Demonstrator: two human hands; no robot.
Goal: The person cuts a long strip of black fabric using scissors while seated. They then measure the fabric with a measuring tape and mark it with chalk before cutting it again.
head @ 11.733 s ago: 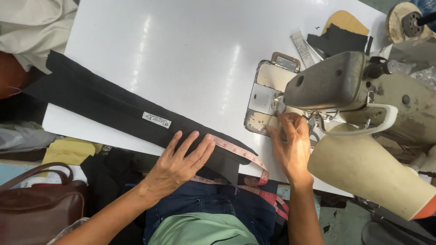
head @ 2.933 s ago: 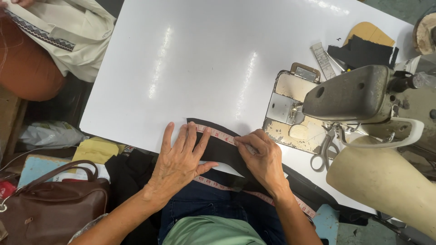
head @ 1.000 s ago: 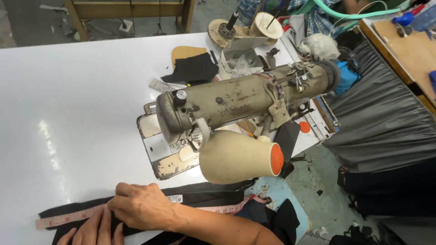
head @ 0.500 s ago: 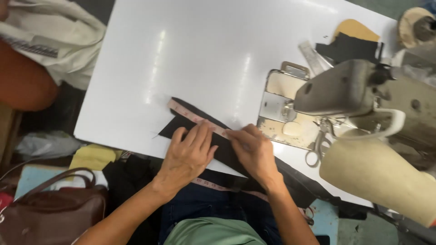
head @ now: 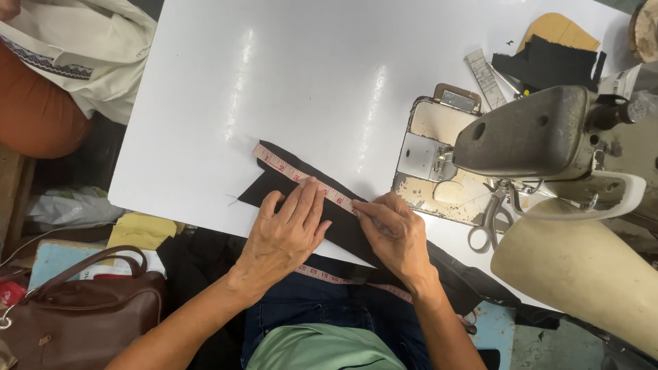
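While left hand (head: 284,233) lies flat on black fabric (head: 274,183), right hand (head: 394,236) pinches tape measure (head: 301,178) nr table (head: 205,103) edge.

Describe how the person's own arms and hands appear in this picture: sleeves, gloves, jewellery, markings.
Both forearms are bare up to the bottom edge of the picture, with no sleeve showing. The left hand and the right hand wear no gloves. No ring, watch or bracelet shows on the fingers or wrists, and no marking. Nails look short and unpainted. Below the arms show a green top and dark blue jeans.
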